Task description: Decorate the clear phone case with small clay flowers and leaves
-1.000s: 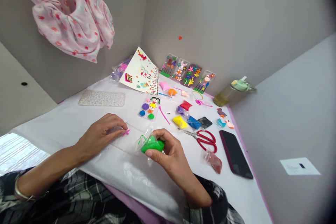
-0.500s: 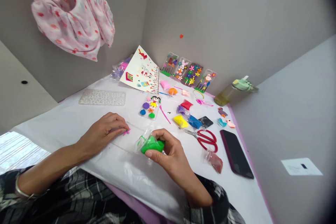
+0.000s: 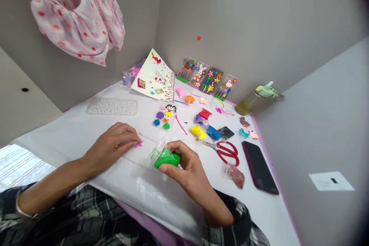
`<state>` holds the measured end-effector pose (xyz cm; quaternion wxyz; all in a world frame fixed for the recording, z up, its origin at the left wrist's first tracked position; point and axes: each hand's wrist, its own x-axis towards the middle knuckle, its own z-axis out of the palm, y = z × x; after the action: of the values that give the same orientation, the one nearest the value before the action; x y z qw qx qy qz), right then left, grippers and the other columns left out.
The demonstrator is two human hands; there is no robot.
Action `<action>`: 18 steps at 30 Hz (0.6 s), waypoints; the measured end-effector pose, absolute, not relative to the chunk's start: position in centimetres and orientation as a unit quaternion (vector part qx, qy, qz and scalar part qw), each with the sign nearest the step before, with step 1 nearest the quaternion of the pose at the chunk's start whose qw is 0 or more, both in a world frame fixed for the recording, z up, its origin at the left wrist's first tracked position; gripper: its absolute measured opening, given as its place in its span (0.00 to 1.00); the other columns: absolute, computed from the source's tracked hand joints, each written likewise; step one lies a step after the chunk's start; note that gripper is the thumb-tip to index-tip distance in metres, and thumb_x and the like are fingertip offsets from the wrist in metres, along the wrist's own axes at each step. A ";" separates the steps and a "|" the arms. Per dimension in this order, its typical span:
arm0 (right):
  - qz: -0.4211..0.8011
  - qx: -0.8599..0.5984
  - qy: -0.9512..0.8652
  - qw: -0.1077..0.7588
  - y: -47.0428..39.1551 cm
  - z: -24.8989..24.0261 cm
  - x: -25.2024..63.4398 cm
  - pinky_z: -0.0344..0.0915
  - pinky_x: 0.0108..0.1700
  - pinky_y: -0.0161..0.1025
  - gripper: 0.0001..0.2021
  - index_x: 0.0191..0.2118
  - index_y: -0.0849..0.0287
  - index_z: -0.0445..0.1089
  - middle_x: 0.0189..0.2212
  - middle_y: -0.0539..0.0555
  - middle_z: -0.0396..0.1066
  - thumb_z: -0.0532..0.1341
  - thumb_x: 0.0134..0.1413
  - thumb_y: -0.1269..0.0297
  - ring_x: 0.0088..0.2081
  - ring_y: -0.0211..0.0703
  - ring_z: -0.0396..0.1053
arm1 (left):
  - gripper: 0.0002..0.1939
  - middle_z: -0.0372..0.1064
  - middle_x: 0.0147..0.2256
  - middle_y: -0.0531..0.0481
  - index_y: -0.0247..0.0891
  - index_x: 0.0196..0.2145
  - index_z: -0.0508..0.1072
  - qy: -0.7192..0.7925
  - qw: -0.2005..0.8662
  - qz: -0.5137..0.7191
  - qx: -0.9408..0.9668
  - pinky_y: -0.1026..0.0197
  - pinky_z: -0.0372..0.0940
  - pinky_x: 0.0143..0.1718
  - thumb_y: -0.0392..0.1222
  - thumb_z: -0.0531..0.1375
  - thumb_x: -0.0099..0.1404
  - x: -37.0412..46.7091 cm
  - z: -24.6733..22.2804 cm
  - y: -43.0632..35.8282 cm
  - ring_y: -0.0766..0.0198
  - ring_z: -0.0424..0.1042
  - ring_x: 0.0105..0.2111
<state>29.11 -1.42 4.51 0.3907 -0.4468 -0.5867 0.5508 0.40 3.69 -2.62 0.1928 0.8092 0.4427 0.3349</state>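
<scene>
My left hand [image 3: 117,144] rests on the white-covered table, its thumb and fingertips together at a small pink flower piece [image 3: 139,144] on the left edge of a clear flat case [image 3: 135,158]. Green clay [image 3: 170,159] in a clear plastic wrapper is gripped between the thumb and fingers of my right hand [image 3: 184,163], over the right part of that case. Beyond the hands lies a decorated clear case [image 3: 164,117] with a doll figure and blue, purple and green clay pieces.
Red-handled scissors [image 3: 227,153], a dark phone [image 3: 260,167] and several clay packets [image 3: 198,132] lie to the right. A bottle [image 3: 253,100] stands at the back right; a patterned clear case [image 3: 112,106] lies back left. Decorated cases [image 3: 212,80] lean on the wall.
The view has shifted very slightly. Both hands keep the same places and grips.
</scene>
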 end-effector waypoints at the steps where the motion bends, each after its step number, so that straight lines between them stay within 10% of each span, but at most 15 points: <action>1: 0.552 -0.446 -0.586 0.391 -1.4 4.5 29.1 0.64 0.46 0.44 0.19 0.42 0.53 0.76 0.38 0.49 0.75 0.80 0.53 0.51 0.40 0.47 0.68 | 0.16 0.80 0.45 0.49 0.50 0.45 0.87 0.441 0.191 0.335 0.810 0.53 0.69 0.53 0.53 0.59 0.82 0.4 -2.6 3.7 0.51 0.76 0.49; 18: 0.551 -0.441 -0.591 0.390 -1.4 4.4 29.1 0.64 0.46 0.44 0.21 0.42 0.52 0.76 0.37 0.49 0.74 0.81 0.53 0.48 0.40 0.47 0.69 | 0.15 0.79 0.46 0.49 0.48 0.47 0.85 0.441 0.183 0.348 0.807 0.53 0.70 0.53 0.53 0.59 0.82 0.6 -2.3 3.4 0.51 0.76 0.49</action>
<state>29.12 -1.40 4.41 0.3905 -0.4414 -0.5911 0.5508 0.64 3.43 -2.26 0.1826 0.8072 0.4406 0.3478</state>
